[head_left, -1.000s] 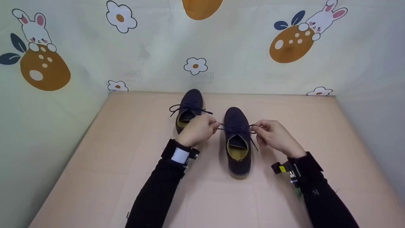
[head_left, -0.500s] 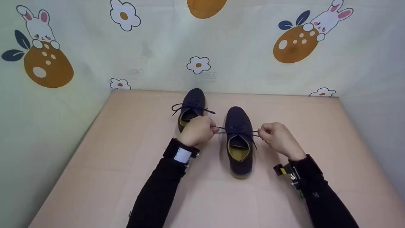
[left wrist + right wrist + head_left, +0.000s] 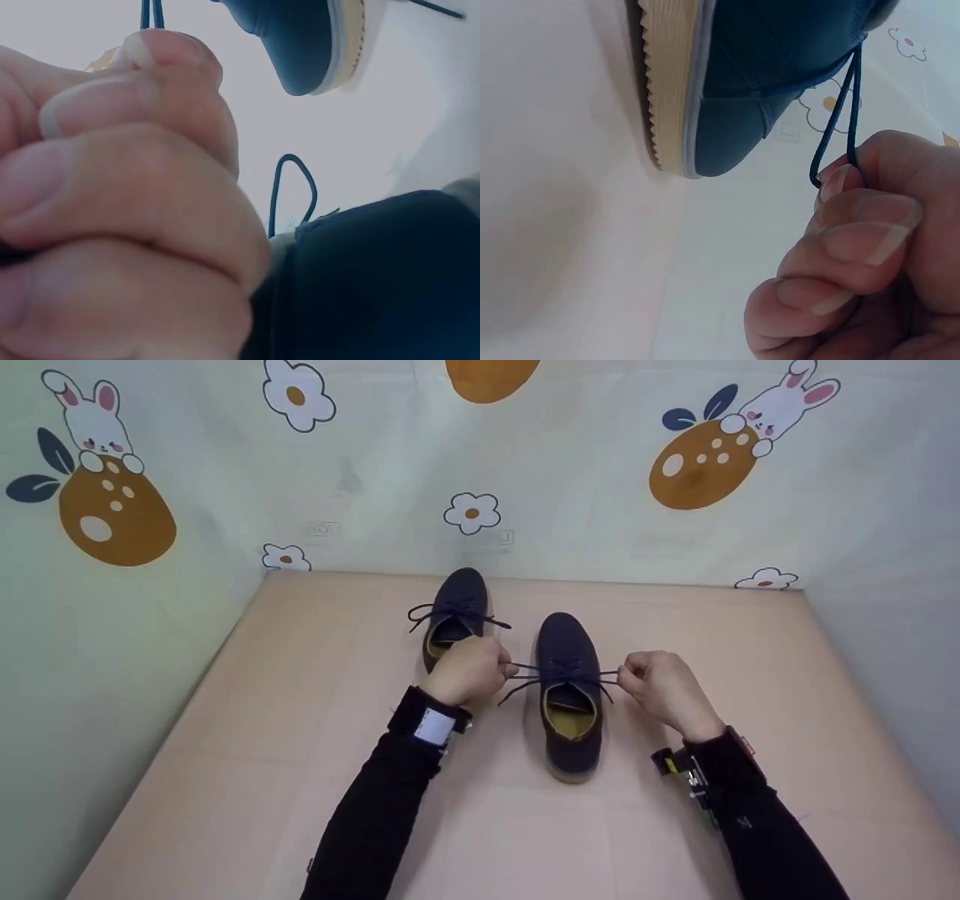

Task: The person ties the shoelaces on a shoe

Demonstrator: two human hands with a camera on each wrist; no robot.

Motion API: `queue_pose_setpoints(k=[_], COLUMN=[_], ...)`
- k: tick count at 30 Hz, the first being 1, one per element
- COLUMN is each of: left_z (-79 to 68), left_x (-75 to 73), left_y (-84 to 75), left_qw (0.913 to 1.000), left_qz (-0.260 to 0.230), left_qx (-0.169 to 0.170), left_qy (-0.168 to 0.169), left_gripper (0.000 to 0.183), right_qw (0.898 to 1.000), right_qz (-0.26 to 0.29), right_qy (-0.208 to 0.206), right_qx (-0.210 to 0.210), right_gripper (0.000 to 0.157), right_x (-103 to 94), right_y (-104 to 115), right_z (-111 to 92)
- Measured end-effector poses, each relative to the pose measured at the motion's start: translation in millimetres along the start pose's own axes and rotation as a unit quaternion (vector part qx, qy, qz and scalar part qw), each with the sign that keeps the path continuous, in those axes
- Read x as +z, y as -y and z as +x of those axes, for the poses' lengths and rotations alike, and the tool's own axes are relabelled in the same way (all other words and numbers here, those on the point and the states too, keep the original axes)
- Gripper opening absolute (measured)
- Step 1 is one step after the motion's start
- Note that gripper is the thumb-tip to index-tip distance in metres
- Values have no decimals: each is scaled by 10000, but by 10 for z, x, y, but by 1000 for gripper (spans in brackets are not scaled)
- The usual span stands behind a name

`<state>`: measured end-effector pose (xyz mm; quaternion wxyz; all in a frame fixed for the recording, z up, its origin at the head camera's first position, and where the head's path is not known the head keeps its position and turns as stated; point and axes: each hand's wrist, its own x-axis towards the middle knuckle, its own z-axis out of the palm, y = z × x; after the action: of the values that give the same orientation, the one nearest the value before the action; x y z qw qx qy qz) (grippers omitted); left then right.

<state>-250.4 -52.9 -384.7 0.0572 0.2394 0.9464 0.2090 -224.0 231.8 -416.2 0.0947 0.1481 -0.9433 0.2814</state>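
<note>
A navy lace-up shoe (image 3: 568, 641) with a yellow insole stands upright on the table, toe away from me, between my two hands. My left hand (image 3: 471, 669) pinches a shoelace loop drawn out to the shoe's left. On the other side my right hand (image 3: 664, 690) pinches a second loop, its doubled lace (image 3: 836, 120) clear in the right wrist view. Both loops run straight out from the knot, and a loose lace end (image 3: 516, 688) hangs on the left. Behind my left hand stands the matching shoe (image 3: 463, 585), tied in a bow, its heel hidden.
The pinkish tabletop (image 3: 270, 720) meets a pale cloth wall (image 3: 390, 480) printed with rabbits, oranges and flowers at the back and sides. The tied shoe's bow loop (image 3: 420, 615) sticks out to its left.
My right hand has moved slightly right and down, stretching its loop away from the shoe. The left loop also shows longer, and a loose lace end has come into sight at the left.
</note>
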Motion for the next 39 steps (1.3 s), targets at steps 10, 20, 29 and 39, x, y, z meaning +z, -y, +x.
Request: queue_pose_setpoints(k=[10, 20, 29, 39], left_z=[-3, -6, -7, 7], left_x=[6, -9, -7, 9], left_y=[24, -20, -27, -15], left_qw=[9980, 9965, 9965, 9966], left_qz=[-573, -768, -734, -754], left_qx=[-40, -216, -333, -279], left_qy=[244, 268, 216, 164], left_gripper=[43, 47, 47, 48], right_qw=[9955, 9861, 9598, 9811], right_qz=[783, 1182, 1775, 762], right_qy=[215, 880, 1989, 1772], right_qx=[496, 772, 881, 176], right_gripper=[33, 35, 44, 39], right_x=[-103, -115, -162, -263], right_y=[-59, -12, 16, 132], right_z=[16, 35, 5, -54])
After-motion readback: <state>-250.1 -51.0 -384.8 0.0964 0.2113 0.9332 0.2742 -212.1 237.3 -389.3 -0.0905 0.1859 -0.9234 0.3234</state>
